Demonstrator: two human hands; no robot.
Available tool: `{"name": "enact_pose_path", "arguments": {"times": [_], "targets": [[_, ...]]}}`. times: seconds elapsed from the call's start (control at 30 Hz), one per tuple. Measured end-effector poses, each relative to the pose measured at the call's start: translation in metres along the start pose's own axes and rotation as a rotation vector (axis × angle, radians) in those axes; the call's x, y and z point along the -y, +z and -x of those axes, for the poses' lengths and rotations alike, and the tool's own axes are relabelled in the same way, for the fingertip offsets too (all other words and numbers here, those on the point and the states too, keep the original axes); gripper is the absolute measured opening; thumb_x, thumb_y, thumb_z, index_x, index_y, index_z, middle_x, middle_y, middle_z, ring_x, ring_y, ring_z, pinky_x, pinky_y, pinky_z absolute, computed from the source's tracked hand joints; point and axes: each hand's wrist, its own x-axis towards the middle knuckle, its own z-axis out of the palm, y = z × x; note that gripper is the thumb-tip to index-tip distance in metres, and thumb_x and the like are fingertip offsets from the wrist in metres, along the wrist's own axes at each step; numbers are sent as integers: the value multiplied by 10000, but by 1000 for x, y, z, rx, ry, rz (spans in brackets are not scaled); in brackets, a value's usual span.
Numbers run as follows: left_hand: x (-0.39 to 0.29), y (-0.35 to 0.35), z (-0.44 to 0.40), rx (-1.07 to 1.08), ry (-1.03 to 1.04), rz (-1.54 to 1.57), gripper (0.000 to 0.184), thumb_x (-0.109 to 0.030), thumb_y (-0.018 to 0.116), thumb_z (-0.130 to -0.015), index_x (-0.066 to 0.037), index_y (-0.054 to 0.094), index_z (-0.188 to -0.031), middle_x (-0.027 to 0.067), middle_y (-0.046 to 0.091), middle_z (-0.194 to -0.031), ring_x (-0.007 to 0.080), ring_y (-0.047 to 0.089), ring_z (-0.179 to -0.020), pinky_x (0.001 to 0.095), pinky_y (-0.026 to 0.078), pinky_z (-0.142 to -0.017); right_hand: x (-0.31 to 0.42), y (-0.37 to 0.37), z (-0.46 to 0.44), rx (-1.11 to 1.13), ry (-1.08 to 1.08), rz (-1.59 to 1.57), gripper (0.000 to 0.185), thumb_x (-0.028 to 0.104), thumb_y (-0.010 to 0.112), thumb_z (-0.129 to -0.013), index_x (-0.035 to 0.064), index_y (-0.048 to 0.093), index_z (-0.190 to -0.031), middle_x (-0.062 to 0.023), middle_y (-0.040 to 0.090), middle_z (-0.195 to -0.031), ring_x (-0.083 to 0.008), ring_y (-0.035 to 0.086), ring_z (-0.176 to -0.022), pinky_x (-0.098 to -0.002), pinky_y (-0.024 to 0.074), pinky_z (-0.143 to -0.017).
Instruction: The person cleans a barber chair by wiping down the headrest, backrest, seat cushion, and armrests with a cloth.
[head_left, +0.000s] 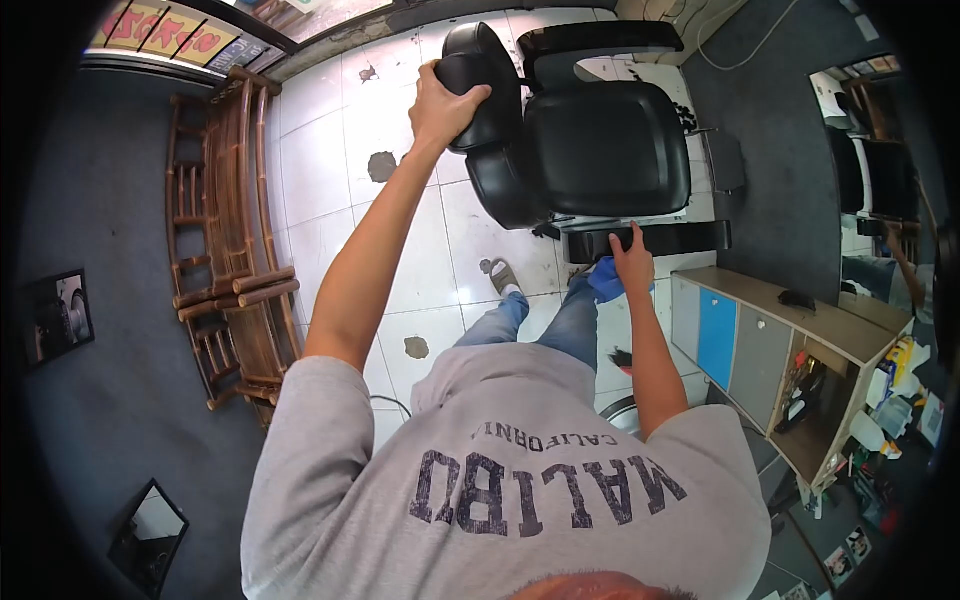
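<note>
While your left hand (pixel 445 112) rests on the upper end of the black backrest (pixel 505 185), thumb spread away from the fingers, your right hand (pixel 635 262) lies against the near armrest (pixel 692 237) with two fingers parted over it. A blue cloth (pixel 606 281) shows just beside the right palm; whether either hand closes on anything, I cannot tell. The chair (pixel 607 150) itself stands ahead of you on the white tiled floor (pixel 400 235). You probably do best by bracing the backrest evenly, laying the right fingers flat along the armrest, and gathering the cloth close.
</note>
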Motion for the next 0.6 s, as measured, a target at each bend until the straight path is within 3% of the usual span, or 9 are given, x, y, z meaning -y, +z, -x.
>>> {"name": "enact_pose_path", "arguments": {"times": [0.03,0.23,0.4,0.6], "targets": [[5,-1,-1,-14,12,12,1036,-512,848,-703,-25,408,-1504,228,631,-1364,378,681,-1178,449,531,-1033,-10,-3,-7,86,42,4,705,665,662,-927,334,505,-1530,-252,759,-935,-484,730,-940,-560,561,-787],[43,-17,2,-26,-5,42,1002,-518,866,-729,-66,413,-1499,242,674,-1301,381,711,-1119,429,547,-1000,-7,-21,-11,104,73,111,707,739,697,-838,388,565,-1437,-222,769,-927,-463,746,-930,-542,578,-753],[95,-30,-2,-13,10,177,986,-506,885,-767,-77,393,-1506,242,647,-1308,347,699,-1116,408,558,-977,-5,-16,-12,114,79,62,682,726,711,-835,384,582,-1409,-210,770,-921,-461,746,-914,-540,575,-741],[154,-44,-9,47,36,356,914,-376,872,-843,-13,354,-1502,222,568,-1333,299,638,-1157,390,565,-961,0,-22,-6,130,74,84,680,698,735,-832,364,582,-1404,-208,768,-915,-453,750,-910,-531,579,-733]]}}
